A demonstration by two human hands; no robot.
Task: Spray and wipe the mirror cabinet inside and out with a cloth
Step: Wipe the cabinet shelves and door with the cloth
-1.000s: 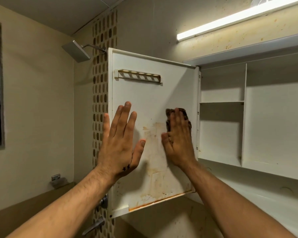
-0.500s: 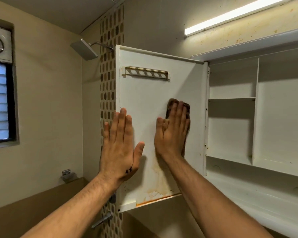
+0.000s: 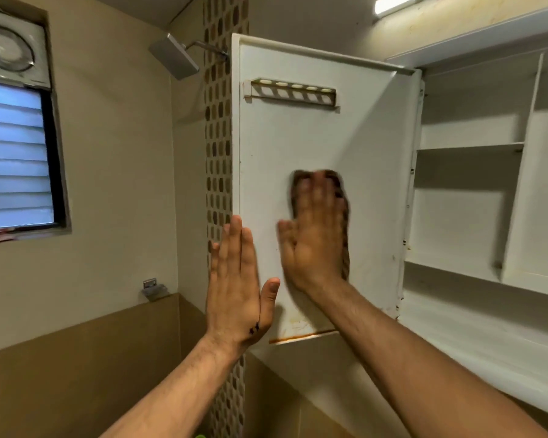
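1. Cabinet door (image 3: 314,137) stands open with its inner face to the camera. There's a slotted rack (image 3: 293,91) near the top and a rusty strip (image 3: 301,337) along the bottom edge.
2. Right hand (image 3: 317,245): flat, fingers straight, pressing the brown cloth (image 3: 345,197) onto the door's inner face at mid-height. Motion-blurred.
3. Left hand (image 3: 238,279): flat, fingers straight, grasping nothing, at the door's free edge with the thumb over the inner face.
4. Cabinet (image 3: 469,147) is right of the door, white shelves visible.

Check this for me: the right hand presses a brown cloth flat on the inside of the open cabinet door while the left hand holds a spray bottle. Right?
Not quite. In the head view the left hand holds nothing; it is open, fingers straight, at the cabinet door outer edge. The right hand does press the brown cloth flat on the open door's inside.
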